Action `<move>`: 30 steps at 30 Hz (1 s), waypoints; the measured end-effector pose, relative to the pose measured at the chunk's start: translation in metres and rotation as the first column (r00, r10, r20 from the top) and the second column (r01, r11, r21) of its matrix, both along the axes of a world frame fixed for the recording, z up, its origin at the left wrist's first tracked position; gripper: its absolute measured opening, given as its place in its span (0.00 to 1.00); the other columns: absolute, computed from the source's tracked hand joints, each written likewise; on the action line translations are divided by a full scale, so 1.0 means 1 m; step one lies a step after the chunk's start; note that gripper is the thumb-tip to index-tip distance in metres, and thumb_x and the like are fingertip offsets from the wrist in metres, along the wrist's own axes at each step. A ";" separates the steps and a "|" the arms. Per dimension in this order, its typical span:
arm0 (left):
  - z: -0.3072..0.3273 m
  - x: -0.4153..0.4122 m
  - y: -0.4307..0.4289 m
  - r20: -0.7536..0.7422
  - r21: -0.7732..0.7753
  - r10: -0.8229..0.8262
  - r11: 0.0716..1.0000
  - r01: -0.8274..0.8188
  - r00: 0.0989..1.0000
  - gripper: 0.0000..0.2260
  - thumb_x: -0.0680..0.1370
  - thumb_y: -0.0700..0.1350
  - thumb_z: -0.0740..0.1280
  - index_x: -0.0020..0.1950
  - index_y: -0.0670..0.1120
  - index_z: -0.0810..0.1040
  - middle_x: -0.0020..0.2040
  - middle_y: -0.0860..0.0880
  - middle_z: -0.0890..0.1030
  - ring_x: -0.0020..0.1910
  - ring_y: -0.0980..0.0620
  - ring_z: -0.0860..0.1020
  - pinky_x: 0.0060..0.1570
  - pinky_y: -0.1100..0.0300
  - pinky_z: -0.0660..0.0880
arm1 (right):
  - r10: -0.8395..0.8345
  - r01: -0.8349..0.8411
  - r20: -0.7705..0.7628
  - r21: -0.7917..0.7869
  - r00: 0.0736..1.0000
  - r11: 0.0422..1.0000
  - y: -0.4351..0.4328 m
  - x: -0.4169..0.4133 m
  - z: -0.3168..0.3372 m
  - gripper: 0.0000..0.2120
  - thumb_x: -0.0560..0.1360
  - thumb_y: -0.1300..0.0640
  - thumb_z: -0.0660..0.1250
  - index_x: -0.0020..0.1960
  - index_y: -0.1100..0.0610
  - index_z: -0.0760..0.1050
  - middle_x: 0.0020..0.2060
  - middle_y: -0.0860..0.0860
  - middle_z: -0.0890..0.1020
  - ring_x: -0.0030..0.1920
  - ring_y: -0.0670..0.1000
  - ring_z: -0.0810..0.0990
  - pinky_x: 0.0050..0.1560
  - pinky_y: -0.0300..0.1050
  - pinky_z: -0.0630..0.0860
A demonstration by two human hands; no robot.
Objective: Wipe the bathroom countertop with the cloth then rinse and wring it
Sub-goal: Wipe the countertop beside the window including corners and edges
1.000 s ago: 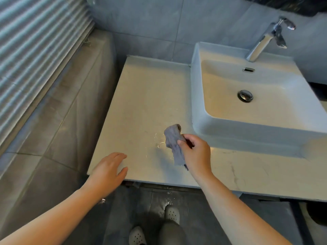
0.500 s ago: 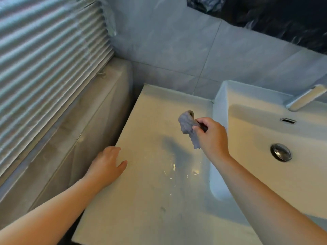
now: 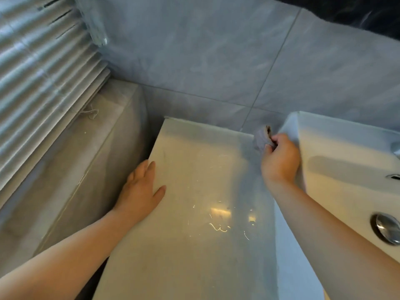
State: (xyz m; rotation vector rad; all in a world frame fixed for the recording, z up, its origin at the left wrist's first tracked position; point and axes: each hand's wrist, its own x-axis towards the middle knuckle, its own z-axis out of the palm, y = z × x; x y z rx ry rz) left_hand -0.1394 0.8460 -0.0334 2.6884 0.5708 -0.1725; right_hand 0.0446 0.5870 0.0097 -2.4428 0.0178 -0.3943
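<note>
The pale stone countertop (image 3: 190, 234) fills the middle of the view, with shiny wet streaks near its centre. My right hand (image 3: 280, 161) grips a small crumpled grey cloth (image 3: 260, 138) at the counter's far right corner, beside the outer wall of the white basin (image 3: 290, 126). The cloth's lower part is hidden by my fingers. My left hand (image 3: 140, 189) rests flat with straight fingers on the counter's left edge.
The basin's metal drain plug (image 3: 386, 230) shows at the right edge. A grey tiled wall (image 3: 216, 61) stands behind the counter. A lower tiled ledge (image 3: 71, 165) runs along the left under window blinds (image 3: 39, 83).
My right hand has carried the cloth away from me, from the counter's front to its far corner by the basin. My left hand slid forward along the left edge. The view tilted up.
</note>
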 end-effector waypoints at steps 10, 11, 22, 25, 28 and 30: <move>-0.034 0.032 0.010 0.113 0.012 -0.047 0.999 0.046 0.992 0.37 0.74 0.64 0.48 0.77 0.42 0.55 0.78 0.44 0.50 0.70 0.41 0.63 0.66 0.50 0.65 | -0.058 0.059 0.009 -0.239 0.998 0.969 0.014 0.043 -0.050 0.09 0.70 0.70 0.61 0.49 0.66 0.76 0.43 0.66 0.79 0.47 0.65 0.75 0.45 0.54 0.65; -0.034 0.031 0.010 0.122 0.010 -0.048 0.999 0.047 0.991 0.37 0.74 0.64 0.49 0.77 0.42 0.55 0.78 0.45 0.50 0.70 0.41 0.64 0.66 0.50 0.65 | -0.062 0.059 -0.007 -0.224 0.998 0.973 0.015 0.044 -0.054 0.08 0.71 0.70 0.61 0.47 0.67 0.76 0.42 0.67 0.79 0.46 0.65 0.75 0.44 0.54 0.66; -0.036 0.031 0.010 0.152 -0.006 -0.047 0.999 0.048 0.987 0.37 0.74 0.65 0.47 0.77 0.45 0.52 0.78 0.49 0.46 0.70 0.43 0.65 0.63 0.51 0.68 | 0.076 -0.076 -0.008 0.017 0.997 0.997 0.019 0.011 -0.066 0.05 0.76 0.63 0.65 0.47 0.60 0.80 0.39 0.56 0.83 0.42 0.59 0.80 0.42 0.44 0.72; -0.034 0.031 0.010 0.147 -0.015 -0.045 0.999 0.048 0.988 0.36 0.75 0.65 0.47 0.78 0.46 0.51 0.78 0.50 0.45 0.70 0.43 0.65 0.63 0.51 0.68 | 0.176 -0.174 -0.057 0.048 0.983 0.984 0.028 -0.020 -0.062 0.06 0.76 0.62 0.65 0.41 0.56 0.77 0.30 0.49 0.78 0.33 0.52 0.77 0.35 0.47 0.74; -0.032 0.031 0.009 0.145 -0.028 -0.039 0.999 0.043 0.989 0.35 0.76 0.63 0.50 0.78 0.46 0.50 0.78 0.51 0.44 0.70 0.43 0.64 0.64 0.51 0.68 | 0.262 -0.237 -0.156 0.163 0.952 0.958 0.032 -0.044 -0.052 0.07 0.75 0.63 0.66 0.42 0.53 0.79 0.32 0.49 0.81 0.34 0.48 0.78 0.37 0.42 0.74; -0.032 0.031 0.009 0.143 -0.038 -0.031 0.999 0.037 0.989 0.34 0.77 0.61 0.55 0.78 0.46 0.50 0.78 0.51 0.44 0.70 0.43 0.64 0.64 0.51 0.67 | 0.214 -0.179 -0.145 0.220 0.966 0.959 0.030 -0.044 -0.042 0.07 0.73 0.64 0.68 0.45 0.54 0.82 0.35 0.49 0.83 0.35 0.45 0.78 0.37 0.34 0.71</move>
